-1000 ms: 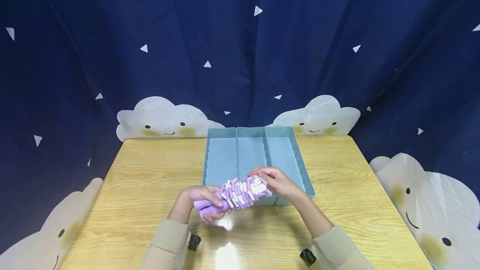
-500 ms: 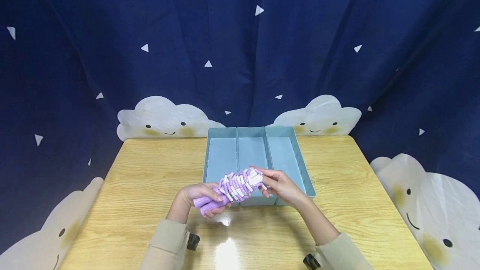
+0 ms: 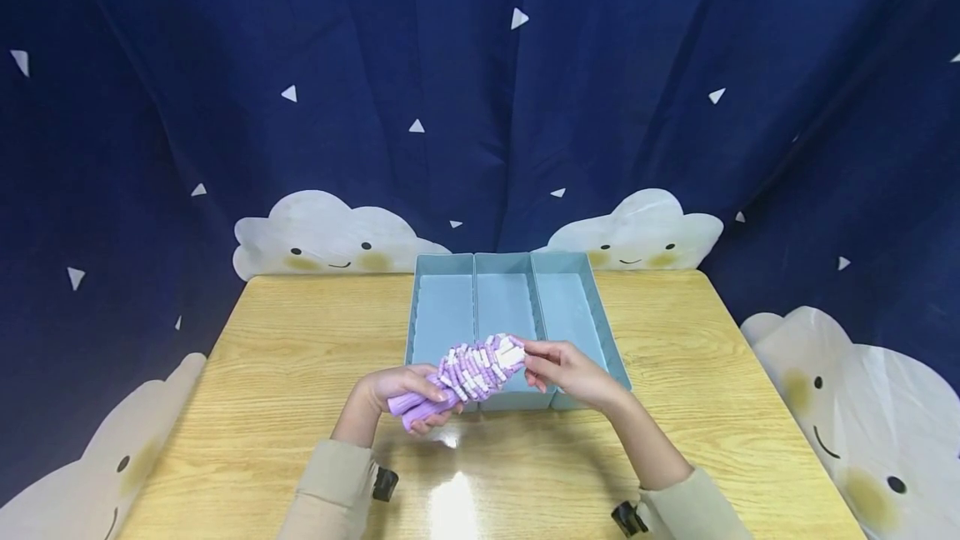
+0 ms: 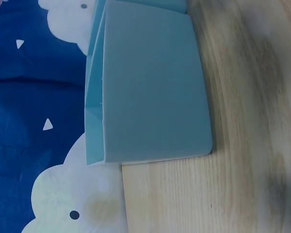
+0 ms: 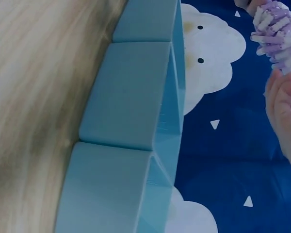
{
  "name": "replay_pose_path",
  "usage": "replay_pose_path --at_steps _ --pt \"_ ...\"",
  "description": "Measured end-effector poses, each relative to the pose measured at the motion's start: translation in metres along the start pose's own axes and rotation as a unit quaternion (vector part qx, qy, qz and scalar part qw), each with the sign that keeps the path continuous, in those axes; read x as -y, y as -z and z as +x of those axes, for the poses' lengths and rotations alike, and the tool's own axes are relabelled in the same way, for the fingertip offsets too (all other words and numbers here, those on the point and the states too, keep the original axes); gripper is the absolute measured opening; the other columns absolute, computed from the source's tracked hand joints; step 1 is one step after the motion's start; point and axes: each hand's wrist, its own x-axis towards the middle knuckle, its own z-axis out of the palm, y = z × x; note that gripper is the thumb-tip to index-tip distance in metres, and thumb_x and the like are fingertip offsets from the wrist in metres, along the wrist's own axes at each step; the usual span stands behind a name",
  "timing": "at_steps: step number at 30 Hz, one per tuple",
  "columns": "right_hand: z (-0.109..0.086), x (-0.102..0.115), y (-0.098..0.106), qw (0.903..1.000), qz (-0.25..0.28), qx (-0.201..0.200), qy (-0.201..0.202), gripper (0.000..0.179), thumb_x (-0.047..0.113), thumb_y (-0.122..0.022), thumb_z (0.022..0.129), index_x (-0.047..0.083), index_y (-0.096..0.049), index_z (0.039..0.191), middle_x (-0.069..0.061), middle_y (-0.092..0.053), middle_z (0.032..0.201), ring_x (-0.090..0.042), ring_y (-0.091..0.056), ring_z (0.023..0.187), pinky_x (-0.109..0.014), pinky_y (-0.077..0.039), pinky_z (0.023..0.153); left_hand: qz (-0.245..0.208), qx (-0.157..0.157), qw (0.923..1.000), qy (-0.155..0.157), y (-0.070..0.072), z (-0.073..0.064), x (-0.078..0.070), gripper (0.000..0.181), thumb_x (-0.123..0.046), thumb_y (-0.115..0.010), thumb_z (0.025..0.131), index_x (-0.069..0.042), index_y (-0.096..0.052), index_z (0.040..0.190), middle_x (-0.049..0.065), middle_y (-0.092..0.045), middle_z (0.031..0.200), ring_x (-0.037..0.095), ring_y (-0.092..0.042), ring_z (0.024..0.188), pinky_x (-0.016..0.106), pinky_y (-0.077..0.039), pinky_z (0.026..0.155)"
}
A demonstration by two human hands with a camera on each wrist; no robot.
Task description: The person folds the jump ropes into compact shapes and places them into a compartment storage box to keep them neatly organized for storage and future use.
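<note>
A beaded skipping rope (image 3: 476, 369) in purple and white is gathered into a bundle, held in the air before the trays. My left hand (image 3: 408, 394) grips its two smooth purple handles (image 3: 411, 408), thumb on top. At the other end, the fingertips of my right hand (image 3: 570, 371) pinch the white tip of the bundle. The right wrist view shows the rope (image 5: 279, 36) at the upper right edge, with the right hand (image 5: 283, 107) against its end. In the left wrist view the left hand is out of sight.
Three light blue trays (image 3: 444, 315) stand side by side at the back of the wooden table (image 3: 315, 340), just beyond the hands. A dark blue curtain (image 3: 480, 90) with white clouds hangs behind. Black straps (image 3: 386, 484) show at both wrists.
The right hand has shifted slightly right and its fingers have changed position at the rope's end. A short dangling beaded piece there no longer shows. The left hand keeps its grip.
</note>
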Motion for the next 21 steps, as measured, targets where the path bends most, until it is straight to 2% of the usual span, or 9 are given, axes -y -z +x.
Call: replay_pose_path --at_steps 2,7,12,18,21 --pt "0.000 0.003 -0.001 0.9996 -0.022 -0.019 -0.004 0.044 0.015 -0.046 0.096 -0.009 -0.038 0.133 -0.010 -0.053 0.074 -0.006 -0.048 0.060 -0.019 -0.043 0.054 0.002 -0.002 1.0000 0.002 0.000 0.000 0.000 0.020 -0.006 -0.036 0.089 -0.008 -0.052 0.101 -0.003 -0.052 0.073 0.003 -0.048 0.055 0.014 -0.042 0.048" --pt "0.000 0.009 0.000 0.9978 -0.015 -0.059 -0.026 0.038 0.013 -0.049 0.094 -0.011 -0.046 0.124 -0.009 -0.058 0.074 -0.008 -0.051 0.060 -0.021 -0.045 0.054 0.005 -0.008 0.9999 0.007 -0.002 -0.001 0.001 0.021 -0.005 -0.035 0.089 -0.007 -0.051 0.101 -0.003 -0.052 0.072 0.003 -0.048 0.055 0.014 -0.041 0.048" --pt "0.000 0.013 0.002 0.9912 -0.024 -0.118 -0.056 0.040 0.018 -0.057 0.090 -0.008 -0.054 0.120 -0.004 -0.061 0.070 -0.009 -0.055 0.058 -0.025 -0.050 0.061 0.008 -0.012 0.9999 0.006 -0.002 -0.002 0.000 0.022 -0.004 -0.034 0.089 -0.008 -0.052 0.100 -0.003 -0.052 0.072 0.003 -0.048 0.055 0.014 -0.041 0.048" --pt "0.002 0.010 -0.001 0.9868 -0.019 -0.155 -0.043 0.039 0.015 -0.062 0.087 -0.004 -0.053 0.119 -0.003 -0.064 0.085 -0.014 -0.060 0.071 -0.027 -0.051 0.065 0.010 -0.010 0.9999 0.001 -0.003 -0.002 0.001 0.020 -0.006 -0.035 0.089 -0.008 -0.052 0.101 -0.003 -0.052 0.072 0.003 -0.048 0.055 0.015 -0.041 0.048" --pt "0.004 0.007 -0.004 0.9835 0.006 -0.178 -0.031 0.030 0.009 -0.063 0.085 -0.006 -0.052 0.109 -0.001 -0.064 0.085 -0.014 -0.060 0.073 -0.026 -0.051 0.065 0.007 -0.005 1.0000 0.003 -0.003 -0.001 0.001 0.020 -0.007 -0.036 0.089 -0.008 -0.051 0.101 -0.003 -0.052 0.072 0.003 -0.048 0.055 0.015 -0.041 0.047"
